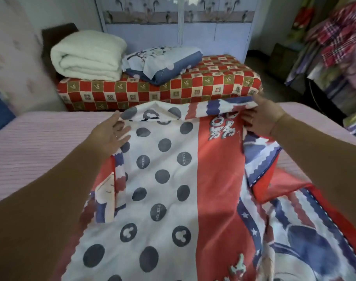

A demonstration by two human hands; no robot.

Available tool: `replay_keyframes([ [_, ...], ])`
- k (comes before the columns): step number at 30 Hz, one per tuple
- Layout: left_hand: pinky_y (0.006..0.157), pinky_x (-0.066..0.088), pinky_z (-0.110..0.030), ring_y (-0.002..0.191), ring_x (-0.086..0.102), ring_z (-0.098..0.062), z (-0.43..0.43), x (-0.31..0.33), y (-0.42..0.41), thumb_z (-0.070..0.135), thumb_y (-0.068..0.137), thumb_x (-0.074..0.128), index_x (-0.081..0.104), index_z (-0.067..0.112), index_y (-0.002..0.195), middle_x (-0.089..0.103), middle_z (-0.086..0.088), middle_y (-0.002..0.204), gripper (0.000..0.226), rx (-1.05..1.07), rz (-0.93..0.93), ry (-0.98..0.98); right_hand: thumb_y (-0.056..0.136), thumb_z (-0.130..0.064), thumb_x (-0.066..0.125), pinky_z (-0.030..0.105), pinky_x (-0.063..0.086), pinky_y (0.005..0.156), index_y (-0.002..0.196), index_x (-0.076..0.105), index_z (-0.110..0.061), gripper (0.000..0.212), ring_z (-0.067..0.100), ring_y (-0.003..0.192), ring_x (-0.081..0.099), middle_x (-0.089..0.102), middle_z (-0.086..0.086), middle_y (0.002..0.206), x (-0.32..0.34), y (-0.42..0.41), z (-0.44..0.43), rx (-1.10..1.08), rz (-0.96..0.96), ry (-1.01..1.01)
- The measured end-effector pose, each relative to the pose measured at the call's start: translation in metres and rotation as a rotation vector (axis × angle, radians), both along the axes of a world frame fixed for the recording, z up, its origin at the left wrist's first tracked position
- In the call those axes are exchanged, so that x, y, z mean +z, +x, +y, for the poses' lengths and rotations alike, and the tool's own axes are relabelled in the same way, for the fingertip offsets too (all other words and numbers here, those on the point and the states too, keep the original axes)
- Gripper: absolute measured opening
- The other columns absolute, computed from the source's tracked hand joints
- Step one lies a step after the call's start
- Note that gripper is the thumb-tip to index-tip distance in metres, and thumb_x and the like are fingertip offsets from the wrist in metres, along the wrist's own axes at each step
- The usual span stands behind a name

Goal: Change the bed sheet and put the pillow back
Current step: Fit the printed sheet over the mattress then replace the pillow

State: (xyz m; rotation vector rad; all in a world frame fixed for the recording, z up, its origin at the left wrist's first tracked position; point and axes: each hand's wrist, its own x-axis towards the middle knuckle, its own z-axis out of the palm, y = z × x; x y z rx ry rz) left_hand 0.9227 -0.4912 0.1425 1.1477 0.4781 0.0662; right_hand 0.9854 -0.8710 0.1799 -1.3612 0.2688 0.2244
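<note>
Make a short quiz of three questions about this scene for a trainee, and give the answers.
1. True or false: the right hand grips the far edge of the sheet.
2. Which thing lies on the checked bench, left of the blue bundle? A. a folded white quilt B. a lamp C. a box
3. Fill in: the fingers of the left hand are ____ (spread or curled).

Key: 1 true; 2 A; 3 spread.
</note>
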Motion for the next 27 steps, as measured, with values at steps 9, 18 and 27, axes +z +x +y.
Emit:
replay_keyframes([
  [9,0.095,0.047,-0.037,0.101,0.059,-0.019,-0.036,-0.076,-0.045,0.044,0.097,0.050,0.054,0.015,0.115,0.059,-0.005,0.108,0.035,-0.136,0.194,-0.054,0.093,-0.063,0.037,0.042,0.037,0.097,0.144,0.040,-0.012,0.072,0.020,0.131,0.041,0.042,0.003,0.146,-0.095,-0.049,-0.005,0.046,0.224,-0.003],
  [18,0.113,0.031,-0.038,0.136,0.041,-0.035,-0.064,-0.083,-0.128,0.045,0.097,0.049,0.058,0.018,0.110,0.061,0.000,0.104,0.031,-0.173,0.226,-0.077,0.096,-0.055,0.035,0.047,0.027,0.110,0.149,0.030,-0.018,0.064,0.028,0.142,0.031,0.032,0.007,0.154,-0.138,-0.152,-0.014,0.005,0.281,0.068],
  [27,0.099,0.041,-0.043,0.118,0.053,-0.031,-0.083,-0.085,-0.318,0.034,0.100,0.044,0.048,0.018,0.132,0.053,-0.009,0.136,0.036,-0.074,0.328,-0.148,0.095,-0.053,0.042,0.038,0.040,0.090,0.127,0.055,-0.015,0.051,0.023,0.109,0.054,0.060,0.006,0.120,-0.127,-0.369,-0.023,-0.013,0.542,0.209],
])
